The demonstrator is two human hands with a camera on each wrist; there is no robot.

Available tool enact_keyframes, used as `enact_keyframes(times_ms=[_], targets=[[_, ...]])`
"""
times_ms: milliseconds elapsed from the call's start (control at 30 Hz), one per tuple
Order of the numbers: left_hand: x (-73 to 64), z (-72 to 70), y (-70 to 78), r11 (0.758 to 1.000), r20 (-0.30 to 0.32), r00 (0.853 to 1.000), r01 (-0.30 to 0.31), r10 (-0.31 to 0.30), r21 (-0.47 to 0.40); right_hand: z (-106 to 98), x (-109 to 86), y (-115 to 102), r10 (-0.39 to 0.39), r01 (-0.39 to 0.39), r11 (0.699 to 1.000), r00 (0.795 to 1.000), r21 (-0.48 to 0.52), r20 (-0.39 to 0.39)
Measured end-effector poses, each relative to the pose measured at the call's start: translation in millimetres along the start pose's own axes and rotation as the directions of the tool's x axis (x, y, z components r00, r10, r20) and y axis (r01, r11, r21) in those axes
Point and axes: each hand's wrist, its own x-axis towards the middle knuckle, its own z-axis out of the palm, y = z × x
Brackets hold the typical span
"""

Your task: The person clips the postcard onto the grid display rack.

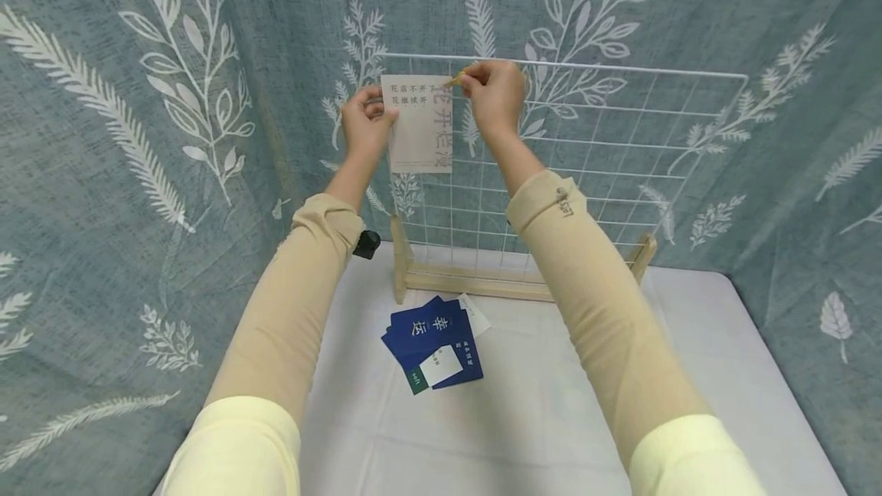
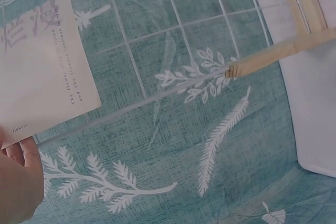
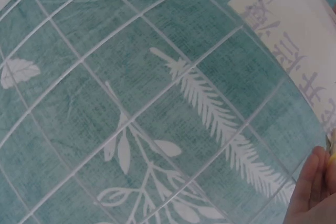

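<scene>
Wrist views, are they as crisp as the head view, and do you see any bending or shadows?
Right wrist: hazy and washed out, the white wire grid bowing, probably from the lens; left wrist: hazy too, small print on the printed white card only partly readable; head: crisper overall, with a soft grey shadow on the white tablecloth.

Leaf-print curtains (image 1: 276, 44) around a white table (image 1: 537, 419) show a curtained workspace.
</scene>
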Motion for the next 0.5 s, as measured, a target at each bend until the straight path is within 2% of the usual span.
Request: enact_keyframes(times_ms=[233,500], targets=[[3.9,4.2,1.6,1.000,-0.002,1.000,-0.022,0.022,0.022,1.6,6.7,1.0,-0.018,0.018,1.000,1.000,-0.024,0.023],[2.1,9.9,-3.6,0.997,-0.048,0.997,-0.061,0.064,0.052,3.1,4.6,6.8,-0.038,0.039,0.998,0.999,-0.049,0.032]])
